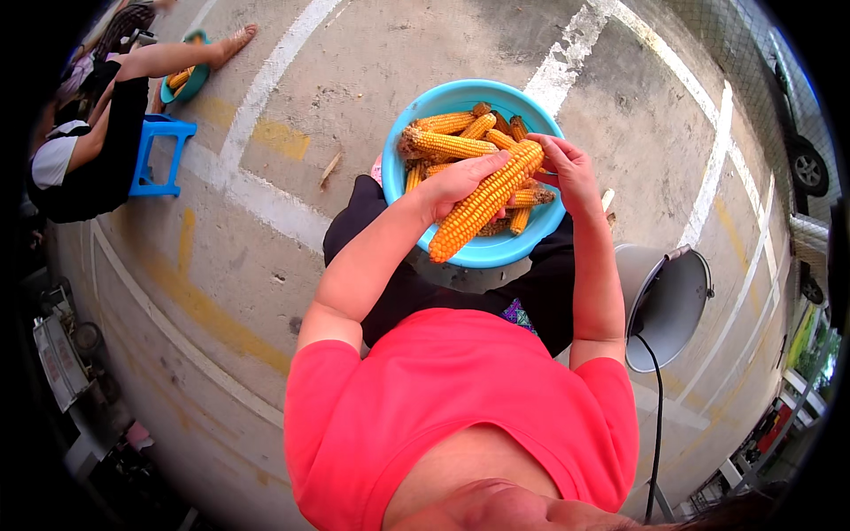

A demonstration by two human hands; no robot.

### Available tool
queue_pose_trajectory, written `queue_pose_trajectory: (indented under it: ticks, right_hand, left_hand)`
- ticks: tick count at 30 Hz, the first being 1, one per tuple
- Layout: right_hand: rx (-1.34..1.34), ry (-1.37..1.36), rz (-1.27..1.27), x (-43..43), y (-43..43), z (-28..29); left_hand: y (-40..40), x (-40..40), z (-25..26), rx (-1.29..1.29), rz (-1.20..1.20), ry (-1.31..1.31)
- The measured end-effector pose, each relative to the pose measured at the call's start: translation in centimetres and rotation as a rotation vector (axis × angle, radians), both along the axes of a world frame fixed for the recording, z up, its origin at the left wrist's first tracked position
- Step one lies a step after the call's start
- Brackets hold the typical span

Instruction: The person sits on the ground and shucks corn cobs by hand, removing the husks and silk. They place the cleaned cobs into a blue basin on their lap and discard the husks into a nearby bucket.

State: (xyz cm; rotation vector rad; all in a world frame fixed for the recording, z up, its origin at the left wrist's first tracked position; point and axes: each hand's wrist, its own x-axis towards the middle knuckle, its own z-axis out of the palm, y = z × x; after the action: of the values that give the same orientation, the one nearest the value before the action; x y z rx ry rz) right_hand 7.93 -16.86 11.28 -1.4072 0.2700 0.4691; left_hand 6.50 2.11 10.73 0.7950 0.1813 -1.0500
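Note:
A large ear of yellow corn (pixel 488 202) lies slanted across the near part of a light blue plastic basin (pixel 475 257). My left hand (pixel 461 182) is wrapped around its middle from the left and beneath. At the ear's far end, the thumb and fingers of my right hand (pixel 564 169) touch the kernels; whether they grip it firmly is hard to tell. More ears of corn (pixel 451 143) are heaped in the basin, some partly hidden by my hands. The basin sits in front of me, between my knees.
A metal bucket (pixel 674 312) lies tipped at my right, a black cord (pixel 657 425) beside it. On the left a person (pixel 86 152) sits on a blue plastic stool (pixel 156 156) near a green basin (pixel 192 86) holding corn. A husk piece (pixel 330 167) lies on the concrete.

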Motion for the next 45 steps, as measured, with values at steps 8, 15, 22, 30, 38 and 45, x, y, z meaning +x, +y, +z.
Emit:
queue_pose_trajectory:
  ticks: [8,15,22,30,38,45]
  right_hand:
    - [-0.175,0.068,0.186,0.6,-1.0,2.3]
    - [-0.289,-0.109,0.35,1.1,-0.7,2.8]
    - [-0.299,-0.081,0.364,1.1,-0.4,-0.3]
    - [-0.3,-0.082,0.352,1.6,0.3,-5.1]
    - [-0.296,0.076,0.215,1.5,1.5,-4.6]
    - [-0.096,0.123,0.141,0.4,1.7,-2.6]
  left_hand:
    - [0.6,0.8,0.0,0.041,-0.115,-0.057]
    - [1.5,0.9,0.4,0.034,-0.127,-0.066]
    - [1.4,0.6,-0.5,0.122,-0.152,-0.029]
    - [0.6,-0.7,-3.0,0.169,-0.04,0.063]
    - [0.2,-0.9,-3.7,0.156,0.0,0.079]
    - [0.7,-0.5,-3.2,0.135,0.021,0.083]
